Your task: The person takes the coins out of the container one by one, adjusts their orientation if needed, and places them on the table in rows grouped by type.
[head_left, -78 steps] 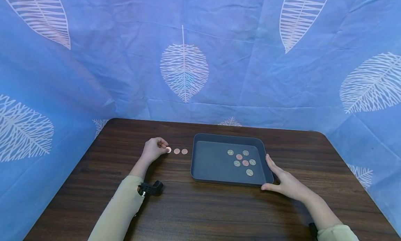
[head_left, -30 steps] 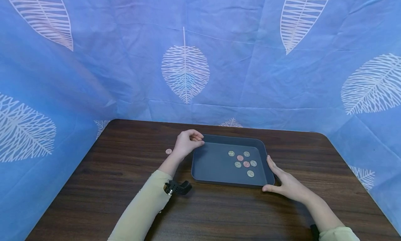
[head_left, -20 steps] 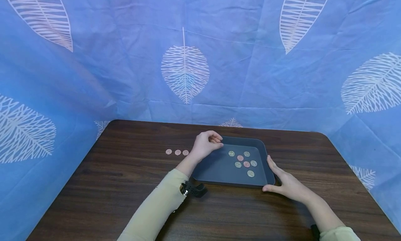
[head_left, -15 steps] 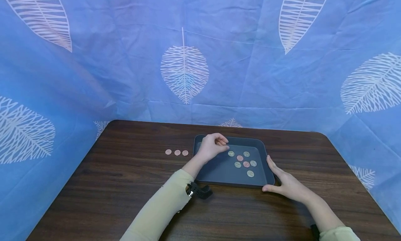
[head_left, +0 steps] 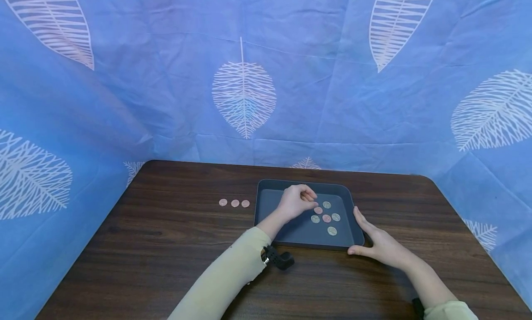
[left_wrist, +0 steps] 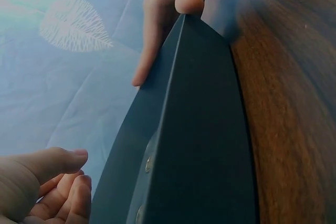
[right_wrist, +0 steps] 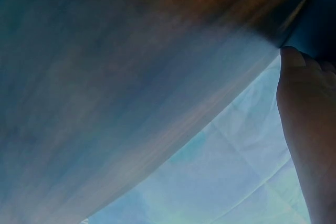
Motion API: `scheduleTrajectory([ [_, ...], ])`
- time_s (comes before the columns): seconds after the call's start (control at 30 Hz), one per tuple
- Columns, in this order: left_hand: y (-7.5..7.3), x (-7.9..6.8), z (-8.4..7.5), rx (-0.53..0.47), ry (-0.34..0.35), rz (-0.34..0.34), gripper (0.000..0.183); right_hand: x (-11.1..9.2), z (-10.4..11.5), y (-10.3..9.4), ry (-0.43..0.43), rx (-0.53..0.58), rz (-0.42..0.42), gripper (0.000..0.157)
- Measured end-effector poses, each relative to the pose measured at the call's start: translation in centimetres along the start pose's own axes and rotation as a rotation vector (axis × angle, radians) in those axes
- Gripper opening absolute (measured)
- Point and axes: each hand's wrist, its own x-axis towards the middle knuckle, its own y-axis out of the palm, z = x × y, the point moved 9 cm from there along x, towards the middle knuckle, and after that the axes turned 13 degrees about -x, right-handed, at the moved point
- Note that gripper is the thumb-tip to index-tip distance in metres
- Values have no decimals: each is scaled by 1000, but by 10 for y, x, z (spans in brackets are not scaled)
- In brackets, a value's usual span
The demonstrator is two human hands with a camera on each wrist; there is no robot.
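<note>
My left hand (head_left: pixel 298 202) is over the dark grey tray (head_left: pixel 274 227), thumb tip right at a copper coin (head_left: pixel 318 210). Its fingers curl loosely, and the left wrist view shows nothing between the thumb (left_wrist: pixel 65 160) and fingers. Silver coins (head_left: pixel 332 231) and another copper coin (head_left: pixel 326 218) lie in the tray's right half; one silver coin is hidden behind the left hand. At the tray's front right corner rests my right hand (head_left: pixel 380 245), thumb on the front edge and straight fingers along the right side.
Left of the tray, three copper coins (head_left: pixel 235 203) lie in a row on the dark wooden table (head_left: pixel 174 227). Behind the table hangs a blue cloth (head_left: pixel 307 103) with white leaf prints. A black strap (head_left: pixel 278 258) is on the left wrist.
My left hand has left the copper coin at the row's left end and moved right, over the tray, down to the coins there. The right hand has stayed at the tray's corner.
</note>
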Motion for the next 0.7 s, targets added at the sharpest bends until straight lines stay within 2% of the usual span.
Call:
scheduleTrajectory([
  [0.23,10,4,7,-9,-3,18,12,-1,0,1,-9,12,-4,107],
  [0.47,11,5,26,-10,-51,-10,8,-1,1,1,-10,9,-10,109],
  [0.7,13,6,31,18,-56,10,13,-1,1,0,-8,1,-14,109],
])
